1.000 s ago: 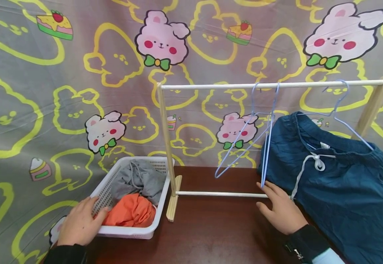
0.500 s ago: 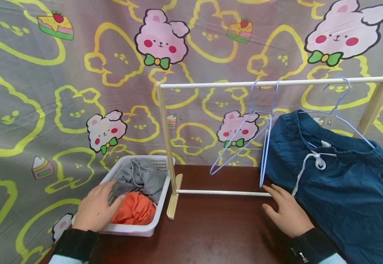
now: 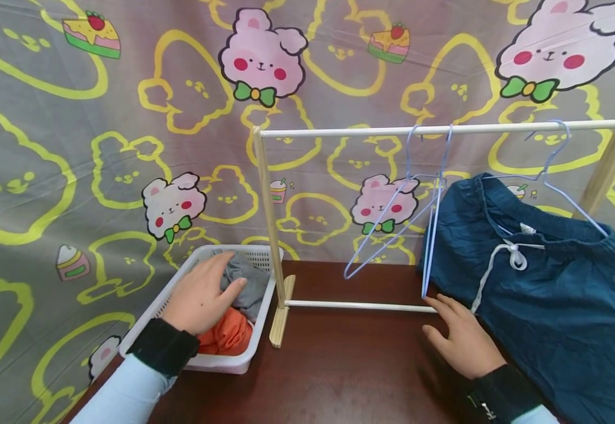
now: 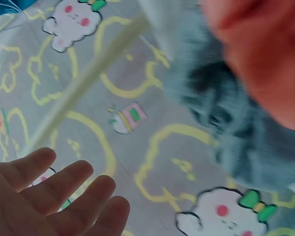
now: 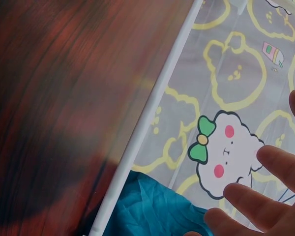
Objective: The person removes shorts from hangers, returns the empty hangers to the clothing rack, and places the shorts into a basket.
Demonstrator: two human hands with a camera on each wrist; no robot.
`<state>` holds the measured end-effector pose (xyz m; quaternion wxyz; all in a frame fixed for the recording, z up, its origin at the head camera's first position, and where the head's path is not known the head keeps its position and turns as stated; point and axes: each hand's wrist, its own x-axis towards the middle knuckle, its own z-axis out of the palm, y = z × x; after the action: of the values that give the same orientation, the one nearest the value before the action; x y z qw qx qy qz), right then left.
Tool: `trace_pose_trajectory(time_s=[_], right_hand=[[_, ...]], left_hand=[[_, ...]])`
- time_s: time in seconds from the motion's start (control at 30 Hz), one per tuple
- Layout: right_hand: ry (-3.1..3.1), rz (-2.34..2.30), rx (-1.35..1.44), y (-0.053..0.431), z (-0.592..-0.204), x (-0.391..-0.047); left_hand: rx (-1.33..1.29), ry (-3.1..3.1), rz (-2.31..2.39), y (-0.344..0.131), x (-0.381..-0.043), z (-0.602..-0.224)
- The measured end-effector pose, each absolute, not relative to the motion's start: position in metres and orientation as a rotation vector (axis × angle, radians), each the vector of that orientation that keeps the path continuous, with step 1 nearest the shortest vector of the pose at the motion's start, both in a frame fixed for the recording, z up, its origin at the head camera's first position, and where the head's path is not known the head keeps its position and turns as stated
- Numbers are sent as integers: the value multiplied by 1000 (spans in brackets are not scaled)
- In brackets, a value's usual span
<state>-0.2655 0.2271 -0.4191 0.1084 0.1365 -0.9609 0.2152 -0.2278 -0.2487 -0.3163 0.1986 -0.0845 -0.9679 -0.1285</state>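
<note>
Over the white plastic basket point(image 3: 217, 366), my left hand point(image 3: 201, 297) is held with its fingers extended and nothing in them. Inside the basket lie a crumpled grey garment point(image 3: 251, 282) with a drawstring and a bunched orange garment point(image 3: 230, 333), both partly hidden by that hand. In the left wrist view the fingers point(image 4: 83, 194) are spread below the garments. My right hand point(image 3: 463, 341), fingers loosely straight, has its fingertips right at the lower end of a light blue hanger point(image 3: 430, 247). Beside it hang dark blue shorts point(image 3: 562, 300) with a white drawstring, on another blue hanger point(image 3: 572, 203).
A rack with a white top rail point(image 3: 334, 132), wooden posts point(image 3: 267, 212) and a white lower bar point(image 3: 355, 305) stands on the dark brown table point(image 3: 329, 365). A second bare blue hanger point(image 3: 376, 227) hangs there. Behind is a grey patterned curtain point(image 3: 116, 118).
My left hand has moved right and forward, from the basket's left rim to above the garments. My right hand stays near the hanger's lower end.
</note>
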Motion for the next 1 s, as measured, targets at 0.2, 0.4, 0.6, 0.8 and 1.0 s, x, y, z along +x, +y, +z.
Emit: trace_pose_trajectory(time_s=[0.2, 0.4, 0.6, 0.8, 1.0], right_hand=[[-2843, 628, 379, 227, -417, -267], [-2858, 634, 360, 228, -416, -267], [-2852, 641, 359, 230, -417, -265], [-2838, 650, 369, 231, -418, -263], [-2862, 651, 346, 232, -417, -261]], left_hand=[[-308, -2692, -500, -228, -255, -290], [-324, -2594, -797, -215, -289, -272], [-346, -2452, -1080, -205, -318, -268], [-345, -2311, -1349, -194, -339, -265], [-333, -2166, -1529, -184, -360, -264]])
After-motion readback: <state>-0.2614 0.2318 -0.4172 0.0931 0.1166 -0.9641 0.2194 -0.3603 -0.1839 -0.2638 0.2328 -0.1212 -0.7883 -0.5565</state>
